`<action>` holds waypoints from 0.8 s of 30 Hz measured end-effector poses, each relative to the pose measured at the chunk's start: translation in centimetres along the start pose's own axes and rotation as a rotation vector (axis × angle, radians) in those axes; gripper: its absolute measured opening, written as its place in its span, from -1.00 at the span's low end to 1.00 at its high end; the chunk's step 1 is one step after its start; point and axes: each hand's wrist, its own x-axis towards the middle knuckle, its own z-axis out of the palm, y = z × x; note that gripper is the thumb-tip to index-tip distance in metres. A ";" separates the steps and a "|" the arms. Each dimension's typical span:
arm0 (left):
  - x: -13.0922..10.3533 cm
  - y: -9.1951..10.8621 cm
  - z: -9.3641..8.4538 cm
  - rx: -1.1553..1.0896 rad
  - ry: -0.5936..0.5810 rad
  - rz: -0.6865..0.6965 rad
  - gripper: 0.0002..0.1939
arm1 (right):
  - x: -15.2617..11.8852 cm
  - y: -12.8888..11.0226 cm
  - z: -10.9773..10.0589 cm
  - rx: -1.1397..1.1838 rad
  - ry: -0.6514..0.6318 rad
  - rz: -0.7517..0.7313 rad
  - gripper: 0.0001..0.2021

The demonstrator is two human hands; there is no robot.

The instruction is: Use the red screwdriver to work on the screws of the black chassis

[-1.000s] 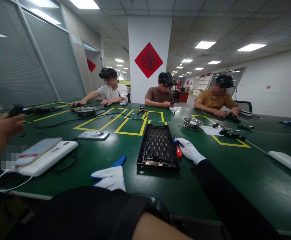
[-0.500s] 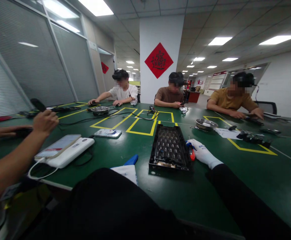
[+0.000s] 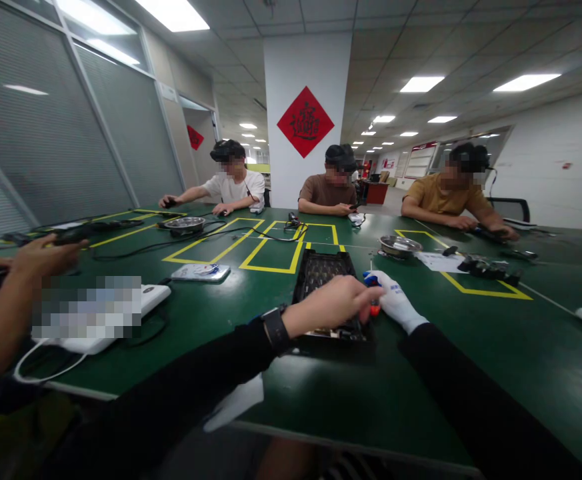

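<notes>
My right hand (image 3: 395, 300), in a white glove with blue fingertips, is closed around a red-handled screwdriver (image 3: 375, 307). The screwdriver's thin shaft points up and away from me. My bare left hand (image 3: 333, 303), with a dark watch at the wrist, reaches across a black rectangular casing (image 3: 315, 267) toward the red handle. Its index finger is stretched out and its fingers are partly apart. Whether they touch the handle cannot be made out. The left forearm and hand cover much of the casing. A loose white glove (image 3: 235, 403) hangs at the table edge below my left forearm.
A white power bank (image 3: 155, 300) with a cable and a phone (image 3: 201, 272) lie to the left. Metal bowls (image 3: 399, 245) and black parts (image 3: 491, 268) stand farther off. A neighbour's hand (image 3: 45, 260) holds a dark object at left. Several people sit around the green table (image 3: 471, 353).
My left hand has come into view and reached over the casing to my right hand. The loose glove has shifted down toward the edge. The camera view has turned slightly right.
</notes>
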 end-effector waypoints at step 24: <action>5.1 -10.9 -3.1 0.038 0.361 -0.215 -0.59 | 2.4 -10.3 2.0 1.238 0.148 0.636 -0.74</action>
